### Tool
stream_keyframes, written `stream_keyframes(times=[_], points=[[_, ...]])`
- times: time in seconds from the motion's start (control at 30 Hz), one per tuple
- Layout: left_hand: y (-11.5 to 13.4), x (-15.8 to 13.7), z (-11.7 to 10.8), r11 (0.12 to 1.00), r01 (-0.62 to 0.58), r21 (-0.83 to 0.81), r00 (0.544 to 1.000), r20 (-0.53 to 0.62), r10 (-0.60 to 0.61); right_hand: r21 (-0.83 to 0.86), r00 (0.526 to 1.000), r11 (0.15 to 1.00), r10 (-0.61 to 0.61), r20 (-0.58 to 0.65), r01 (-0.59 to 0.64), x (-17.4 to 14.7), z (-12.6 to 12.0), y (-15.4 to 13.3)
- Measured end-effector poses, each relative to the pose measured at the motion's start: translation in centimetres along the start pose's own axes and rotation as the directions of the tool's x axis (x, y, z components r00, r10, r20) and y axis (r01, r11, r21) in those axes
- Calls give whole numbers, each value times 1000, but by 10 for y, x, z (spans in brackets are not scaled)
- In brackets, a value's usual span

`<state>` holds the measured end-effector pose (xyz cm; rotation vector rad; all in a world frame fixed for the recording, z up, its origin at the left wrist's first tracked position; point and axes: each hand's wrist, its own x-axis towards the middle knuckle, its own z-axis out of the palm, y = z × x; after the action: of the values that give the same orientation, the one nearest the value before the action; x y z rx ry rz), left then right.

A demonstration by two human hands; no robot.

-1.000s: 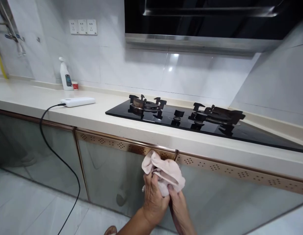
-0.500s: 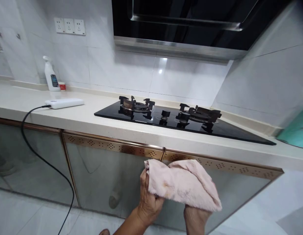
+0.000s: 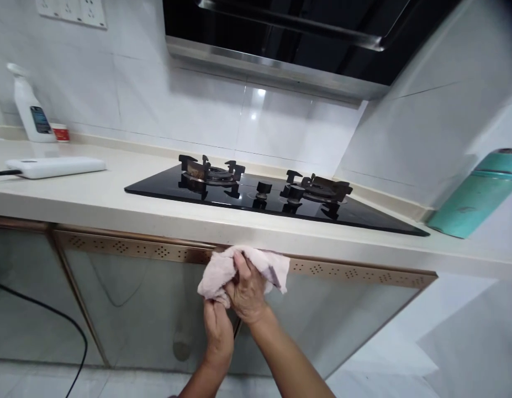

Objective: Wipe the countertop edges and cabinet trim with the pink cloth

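Observation:
A pale pink cloth (image 3: pixel 218 273) is bunched up in front of the cabinet doors, just below the counter edge. My right hand (image 3: pixel 248 290) grips it from the near side, fingers pressed into its folds. Below and to the left, my left hand (image 3: pixel 218 329) is closed on the cloth's lower end, its fingertips partly hidden by the fabric. Behind the cloth runs the copper-coloured perforated strip (image 3: pixel 322 269) along the top of the doors. Above it, the black gas stove (image 3: pixel 239 202) with two burners is set into the counter (image 3: pixel 115 207).
A white spray bottle (image 3: pixel 32 113), a small red-and-white tub (image 3: pixel 60 132) and a white power bank (image 3: pixel 59 167) with a black cable (image 3: pixel 48 310) are at the left. On the right stands a turquoise flask (image 3: pixel 473 202). The range hood (image 3: pixel 280 66) hangs above.
The cloth, earlier spread wide over both hands, is now bunched smaller and lies farther left. My right hand has moved on top of it. The view has shifted right, showing more of the flask.

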<state>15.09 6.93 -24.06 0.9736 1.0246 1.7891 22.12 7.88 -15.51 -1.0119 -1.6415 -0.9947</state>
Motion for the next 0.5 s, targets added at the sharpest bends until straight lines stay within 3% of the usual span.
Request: stream_keyframes(times=[0.13,0.23,0.4,0.5], points=[[7,-2,-4,999,-24,45,996,91,20,-37,993,994,-103,61,106,7,-12,21],[12,-10,-6,990,-117,80,975,197,100,-129,994,988,-78,78,87,-4,-28,46],[15,-17,-4,937,-327,124,926,243,291,-284,998,957,56,-17,-58,-32,-64,100],[23,-15,-4,854,-479,202,869,246,429,-400,960,878,279,-21,-264,-45,-101,147]])
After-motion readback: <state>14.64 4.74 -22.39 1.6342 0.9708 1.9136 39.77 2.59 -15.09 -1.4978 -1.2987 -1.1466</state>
